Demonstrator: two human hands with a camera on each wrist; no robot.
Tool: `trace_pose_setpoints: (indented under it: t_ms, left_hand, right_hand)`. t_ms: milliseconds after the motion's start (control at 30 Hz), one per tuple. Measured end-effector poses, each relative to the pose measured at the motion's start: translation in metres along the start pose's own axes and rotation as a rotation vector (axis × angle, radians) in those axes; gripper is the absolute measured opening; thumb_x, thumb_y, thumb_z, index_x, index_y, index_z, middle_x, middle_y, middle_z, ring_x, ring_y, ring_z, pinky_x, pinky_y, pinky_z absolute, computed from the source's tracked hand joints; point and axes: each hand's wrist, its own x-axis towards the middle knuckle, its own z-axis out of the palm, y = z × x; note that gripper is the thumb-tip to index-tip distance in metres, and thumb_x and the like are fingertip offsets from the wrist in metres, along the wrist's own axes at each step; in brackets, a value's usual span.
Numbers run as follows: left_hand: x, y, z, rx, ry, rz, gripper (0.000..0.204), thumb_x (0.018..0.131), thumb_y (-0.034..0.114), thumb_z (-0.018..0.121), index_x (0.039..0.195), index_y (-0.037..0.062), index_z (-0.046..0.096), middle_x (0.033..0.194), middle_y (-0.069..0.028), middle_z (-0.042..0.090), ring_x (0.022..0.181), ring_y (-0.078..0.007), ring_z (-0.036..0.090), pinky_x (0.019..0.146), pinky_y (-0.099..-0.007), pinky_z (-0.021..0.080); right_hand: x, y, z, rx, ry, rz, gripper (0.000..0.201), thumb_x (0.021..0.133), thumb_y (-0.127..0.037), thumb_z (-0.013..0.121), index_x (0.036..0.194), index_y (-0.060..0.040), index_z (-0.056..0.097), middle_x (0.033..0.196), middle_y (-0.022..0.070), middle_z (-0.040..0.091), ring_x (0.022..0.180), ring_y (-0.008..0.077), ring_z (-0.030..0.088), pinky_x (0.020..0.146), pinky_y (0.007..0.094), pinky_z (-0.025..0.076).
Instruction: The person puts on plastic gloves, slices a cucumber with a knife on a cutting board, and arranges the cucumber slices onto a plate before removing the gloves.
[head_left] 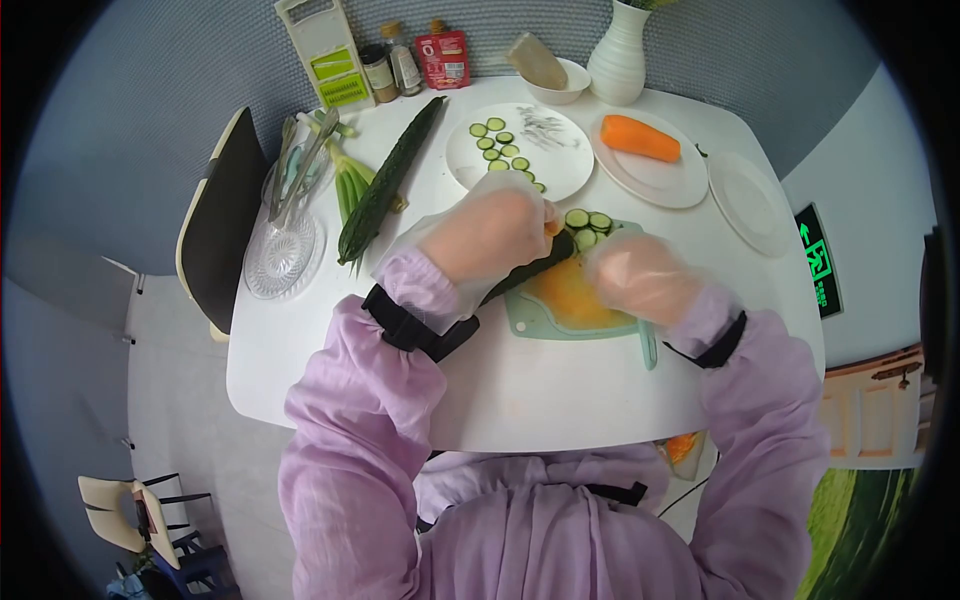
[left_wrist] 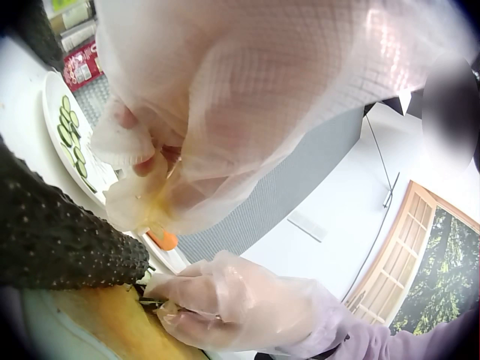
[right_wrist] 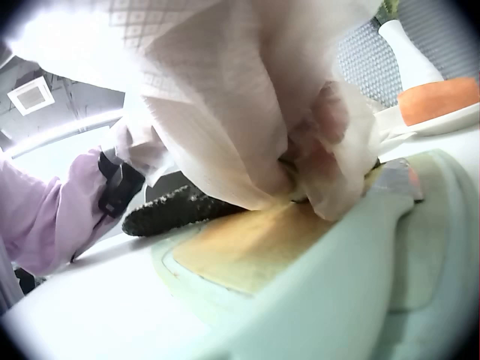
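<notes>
Both hands wear clear plastic gloves. My left hand (head_left: 490,232) is bent over the cut end of a dark cucumber (head_left: 530,272), its fingertips right above it; I cannot tell whether they grip it. On the orange-stained, pale green cutting board (head_left: 520,322), my right hand (head_left: 645,275) pinches a cucumber slice (right_wrist: 288,169), mostly hidden by the glove. Several other slices (head_left: 587,228) lie at the board's far side. A knife with a pale green handle (head_left: 648,345) lies on the board's right, beside the right hand; its blade (right_wrist: 397,180) shows in the right wrist view.
Behind the board stands a white plate (head_left: 570,165) with cucumber slices. A peeled carrot (head_left: 640,138) sits on another plate, with an empty-looking plate (head_left: 750,205) to its right. A whole cucumber (head_left: 390,180), green stalks (head_left: 350,178) and glass dishes (head_left: 284,258) are on the left.
</notes>
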Motion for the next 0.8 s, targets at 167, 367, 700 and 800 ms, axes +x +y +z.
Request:
trace_pose_setpoints:
  t_ms: [167,367,700,800]
  left_hand:
    - [-0.001,-0.005,0.001,-0.019,0.052,0.035,0.018,0.071,0.009,0.061,0.085,-0.001,0.067,0.069,-0.0204,0.06,0.062,-0.0333,0.058,0.062,-0.0364,0.048]
    - [-0.003,-0.003,-0.003,-0.055,-0.021,-0.009,0.019,0.07,0.008,0.061,0.087,0.0006,0.068,0.071,-0.02,0.061,0.062,-0.0331,0.058,0.063,-0.0357,0.048]
    - [-0.005,-0.007,-0.002,-0.017,-0.026,-0.018,0.021,0.072,0.008,0.06,0.09,0.0012,0.068,0.074,-0.0204,0.062,0.065,-0.0323,0.059,0.065,-0.0348,0.048]
    - [-0.006,-0.009,-0.001,-0.054,-0.021,-0.048,0.02,0.073,0.008,0.06,0.089,0.0011,0.068,0.074,-0.0201,0.062,0.065,-0.032,0.059,0.065,-0.035,0.048]
  right_hand:
    - [0.02,0.016,-0.017,0.056,0.152,0.203,0.007,0.072,-0.006,0.053,0.075,-0.0052,0.06,0.071,0.013,0.059,0.066,0.0313,0.057,0.06,0.0419,0.046]
    - [0.034,0.047,0.023,0.015,0.133,0.104,0.01,0.077,-0.01,0.053,0.08,-0.0043,0.06,0.079,0.0142,0.06,0.077,0.0317,0.058,0.069,0.041,0.047]
    - [0.06,0.034,-0.009,-0.055,-0.258,0.141,0.011,0.076,-0.012,0.056,0.082,-0.0041,0.061,0.077,0.0149,0.059,0.075,0.0341,0.058,0.067,0.0428,0.047]
    - [0.051,0.041,-0.002,-0.108,-0.007,0.145,0.009,0.076,-0.01,0.055,0.082,-0.0045,0.059,0.075,0.0137,0.059,0.072,0.0336,0.058,0.065,0.0424,0.047]
